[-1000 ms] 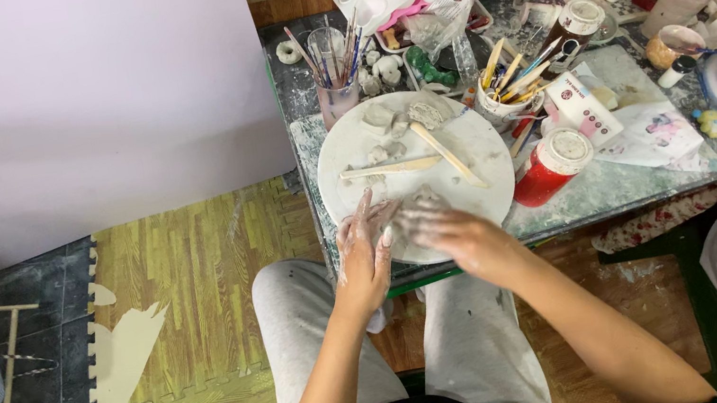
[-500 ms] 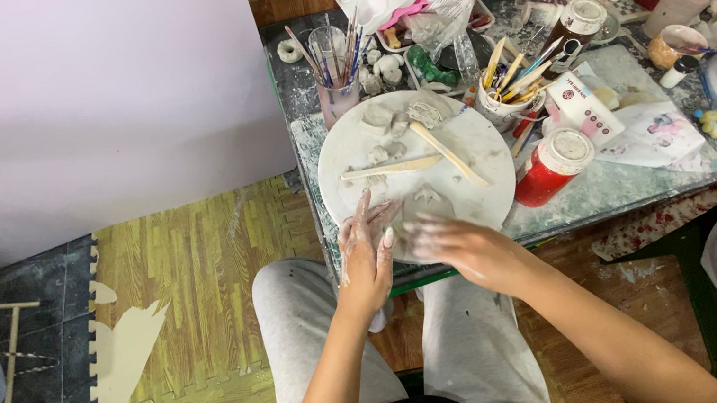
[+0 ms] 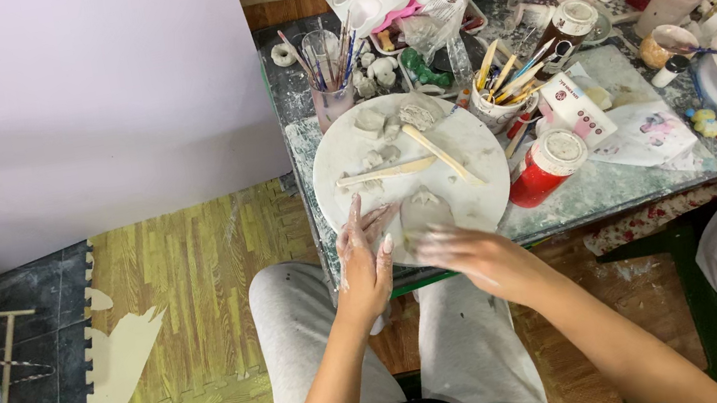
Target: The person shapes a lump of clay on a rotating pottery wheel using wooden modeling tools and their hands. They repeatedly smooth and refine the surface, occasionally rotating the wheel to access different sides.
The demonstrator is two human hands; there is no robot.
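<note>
Two clay-smeared hands working a grey clay lump at the near edge of a round white board.

The left hand is open, fingers spread and extended, fingertips touching the clay lump from the left. The right hand, motion-blurred, lies against the lump's near side; its grip cannot be told. The white board overhangs the table's near edge; two wooden modelling tools lie farther in, and a red jar stands just right.
</note>
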